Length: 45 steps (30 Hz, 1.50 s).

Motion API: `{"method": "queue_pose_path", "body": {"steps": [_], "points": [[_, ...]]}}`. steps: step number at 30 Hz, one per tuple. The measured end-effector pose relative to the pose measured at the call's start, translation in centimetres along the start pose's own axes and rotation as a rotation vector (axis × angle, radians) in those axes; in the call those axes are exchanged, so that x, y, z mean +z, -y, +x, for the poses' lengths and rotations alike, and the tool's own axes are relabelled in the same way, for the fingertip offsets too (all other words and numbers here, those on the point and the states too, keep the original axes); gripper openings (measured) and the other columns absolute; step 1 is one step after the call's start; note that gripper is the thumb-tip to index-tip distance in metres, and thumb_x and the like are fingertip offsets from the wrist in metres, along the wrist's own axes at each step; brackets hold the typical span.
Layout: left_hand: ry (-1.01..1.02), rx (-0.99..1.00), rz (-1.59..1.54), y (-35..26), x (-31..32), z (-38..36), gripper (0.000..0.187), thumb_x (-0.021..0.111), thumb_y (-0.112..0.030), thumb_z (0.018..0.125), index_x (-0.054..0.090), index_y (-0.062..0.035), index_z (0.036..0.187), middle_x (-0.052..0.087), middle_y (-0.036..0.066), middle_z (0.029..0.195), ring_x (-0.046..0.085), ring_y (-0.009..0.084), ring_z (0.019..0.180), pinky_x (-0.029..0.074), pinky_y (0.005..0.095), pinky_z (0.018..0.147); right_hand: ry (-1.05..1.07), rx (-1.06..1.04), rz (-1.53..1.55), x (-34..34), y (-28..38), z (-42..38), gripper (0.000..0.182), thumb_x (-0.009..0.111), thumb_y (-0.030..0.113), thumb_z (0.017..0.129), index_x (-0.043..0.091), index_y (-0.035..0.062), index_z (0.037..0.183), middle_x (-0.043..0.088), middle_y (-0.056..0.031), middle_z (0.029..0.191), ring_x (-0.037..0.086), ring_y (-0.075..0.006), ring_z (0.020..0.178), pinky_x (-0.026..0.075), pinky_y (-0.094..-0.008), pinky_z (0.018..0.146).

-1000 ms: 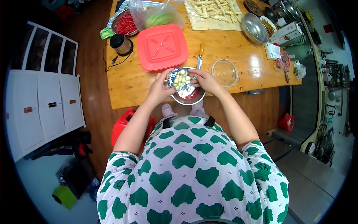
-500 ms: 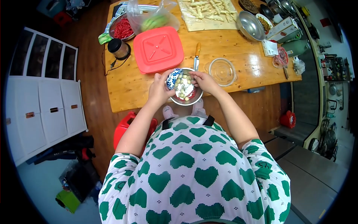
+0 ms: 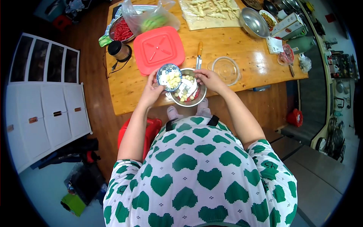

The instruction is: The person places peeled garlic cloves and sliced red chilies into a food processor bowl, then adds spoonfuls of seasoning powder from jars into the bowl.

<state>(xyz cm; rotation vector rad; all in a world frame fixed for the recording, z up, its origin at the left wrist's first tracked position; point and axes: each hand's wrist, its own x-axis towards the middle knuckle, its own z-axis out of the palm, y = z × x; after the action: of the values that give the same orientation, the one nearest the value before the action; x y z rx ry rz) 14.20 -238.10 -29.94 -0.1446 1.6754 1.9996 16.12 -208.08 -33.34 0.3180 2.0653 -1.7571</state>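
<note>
My left hand point(image 3: 152, 87) grips a small blue-and-white patterned bowl point(image 3: 163, 70) by its side. Pale peeled pieces that look like garlic cloves point(image 3: 173, 81) lie in it. Beside and partly under it is a metal bowl point(image 3: 188, 105) at the table's front edge, with more pale cloves, something white and something red inside. My right hand point(image 3: 208, 79) is at the metal bowl's upper right rim, fingers bent together. Whether they pinch the rim or something small cannot be made out.
A red lidded box point(image 3: 159, 49), a knife point(image 3: 199, 56) and a clear round container point(image 3: 225, 72) lie close around. Farther back are red peppers point(image 3: 123, 30), a plastic bag of green vegetables point(image 3: 153, 20), chicken feet on a board point(image 3: 211, 9) and another metal bowl point(image 3: 254, 22).
The patterned bowl has moved left and been levelled from its tilt over the metal bowl, so its inside shows. My right hand has shifted slightly right, towards the metal bowl's rim.
</note>
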Motion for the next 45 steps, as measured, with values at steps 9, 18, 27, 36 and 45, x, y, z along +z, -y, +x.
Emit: {"method": "queue_pose_path", "body": {"steps": [9,18,27,36,45], "points": [[0.032,-0.06,0.019,0.8,-0.5,-0.1,0.08,0.063,0.005,0.09,0.032,-0.016,0.16,0.058,0.008,0.126,0.066,0.0116,0.093,0.056,0.0241,0.074,0.037,-0.511,-0.506,3.2,7.8,-3.0,0.018,0.069,0.009,0.096,0.075,0.0046,0.112,0.073,-0.009,0.105,0.069,-0.0227,0.097,0.055,-0.0339,0.087],[0.116,0.188,0.156,1.4,1.6,0.0,0.079,0.071,0.001,0.082,0.046,-0.0189,0.155,0.05,0.003,0.107,0.058,0.0069,0.075,0.049,0.0201,0.066,0.113,-0.792,-0.796,7.4,6.0,-0.7,0.023,0.071,0.014,0.087,0.072,0.0074,0.11,0.064,-0.0132,0.115,0.058,-0.0363,0.114,0.047,-0.0467,0.1],[0.0,0.614,1.07,-3.2,3.5,-2.1,0.077,0.084,-0.014,0.066,0.064,-0.0322,0.139,0.058,0.013,0.113,0.069,0.0333,0.088,0.058,0.0441,0.075,0.319,-0.551,-0.666,5.0,6.8,-0.9,0.041,0.073,0.024,0.089,0.066,0.0094,0.126,0.067,-0.0183,0.125,0.063,-0.0394,0.116,0.05,-0.0479,0.1],[-0.054,0.099,0.153,-1.8,2.7,-0.4,0.077,0.064,0.001,0.086,0.039,-0.0171,0.157,0.056,0.007,0.129,0.066,0.0145,0.102,0.059,0.025,0.078,0.06,-0.233,-0.228,-0.2,5.4,-0.4,0.043,0.065,0.021,0.104,0.057,0.0031,0.142,0.072,-0.0075,0.106,0.068,-0.0134,0.092,0.058,-0.0308,0.082],[-0.008,-0.108,-0.2,-0.9,7.5,0.4,0.074,0.056,-0.007,0.104,0.016,-0.0161,0.167,0.05,0.013,0.15,0.072,0.0241,0.11,0.062,0.0303,0.086,0.094,0.025,0.133,-1.3,6.4,0.6,0.049,0.051,0.008,0.104,0.044,0.0037,0.152,0.067,-0.0134,0.123,0.072,-0.0199,0.1,0.066,-0.0299,0.069]]}}
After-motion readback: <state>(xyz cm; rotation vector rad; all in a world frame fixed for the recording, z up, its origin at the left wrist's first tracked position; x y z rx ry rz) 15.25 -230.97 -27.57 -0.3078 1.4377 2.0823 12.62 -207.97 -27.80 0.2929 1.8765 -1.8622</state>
